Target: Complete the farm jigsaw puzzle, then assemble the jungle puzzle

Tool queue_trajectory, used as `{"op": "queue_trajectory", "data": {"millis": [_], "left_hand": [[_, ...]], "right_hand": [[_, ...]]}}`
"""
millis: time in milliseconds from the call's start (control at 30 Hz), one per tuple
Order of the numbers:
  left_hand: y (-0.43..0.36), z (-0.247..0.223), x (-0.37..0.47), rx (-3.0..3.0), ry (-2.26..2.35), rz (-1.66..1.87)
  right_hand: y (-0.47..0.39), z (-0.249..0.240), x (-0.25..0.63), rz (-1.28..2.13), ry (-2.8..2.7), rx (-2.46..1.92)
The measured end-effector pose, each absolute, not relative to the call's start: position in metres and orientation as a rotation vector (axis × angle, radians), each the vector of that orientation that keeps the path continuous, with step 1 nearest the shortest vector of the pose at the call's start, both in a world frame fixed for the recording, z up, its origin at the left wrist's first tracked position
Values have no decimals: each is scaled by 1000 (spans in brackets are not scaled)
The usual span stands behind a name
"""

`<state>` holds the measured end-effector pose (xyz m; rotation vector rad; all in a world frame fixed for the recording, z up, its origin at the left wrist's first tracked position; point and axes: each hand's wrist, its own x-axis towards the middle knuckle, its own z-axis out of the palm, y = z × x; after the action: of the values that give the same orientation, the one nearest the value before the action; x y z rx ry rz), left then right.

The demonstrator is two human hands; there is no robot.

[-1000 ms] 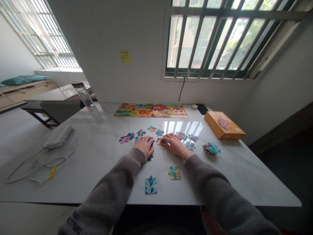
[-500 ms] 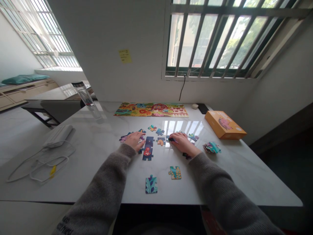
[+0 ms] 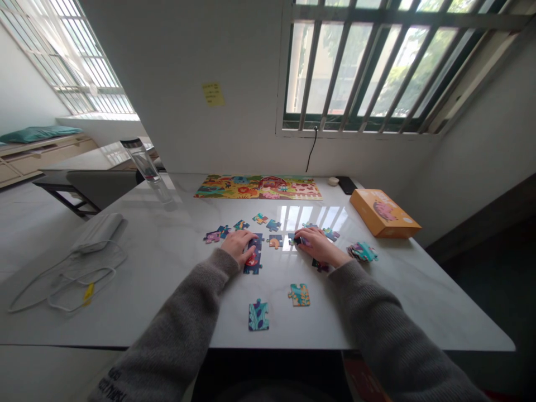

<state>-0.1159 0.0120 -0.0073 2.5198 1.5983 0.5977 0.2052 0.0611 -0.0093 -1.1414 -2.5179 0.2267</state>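
Note:
My left hand (image 3: 238, 246) lies palm down with its fingers stretched out, the fingertips on the left edge of two joined dark blue puzzle pieces (image 3: 252, 269) with a red figure. My right hand (image 3: 318, 247) has its fingers bent around a dark puzzle piece (image 3: 297, 240) on the table; part of that piece is hidden. Between the hands lies a piece with an orange arch (image 3: 275, 241). Nearer to me are a teal leaf piece (image 3: 258, 315) and a teal and orange piece (image 3: 300, 295). A pink-purple piece (image 3: 211, 237) sits left of my left hand.
A long farm picture (image 3: 259, 187) lies along the wall. On the right stand an orange box (image 3: 383, 213) and a pile of pieces (image 3: 363, 252). Toward the left are a clear bottle (image 3: 144, 162) and a white device (image 3: 98, 231) with a cable (image 3: 62, 307).
My left hand has moved right, from the loose pieces onto the joined dark blue ones, uncovering pieces at left. My right hand has shifted slightly right with the dark piece.

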Motion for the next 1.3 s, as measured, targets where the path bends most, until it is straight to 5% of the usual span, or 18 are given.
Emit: {"op": "queue_trajectory", "data": {"millis": [1300], "left_hand": [[8, -14, -105, 2575, 1387, 635]], "right_hand": [[55, -15, 240, 35, -2418, -1413]]}}
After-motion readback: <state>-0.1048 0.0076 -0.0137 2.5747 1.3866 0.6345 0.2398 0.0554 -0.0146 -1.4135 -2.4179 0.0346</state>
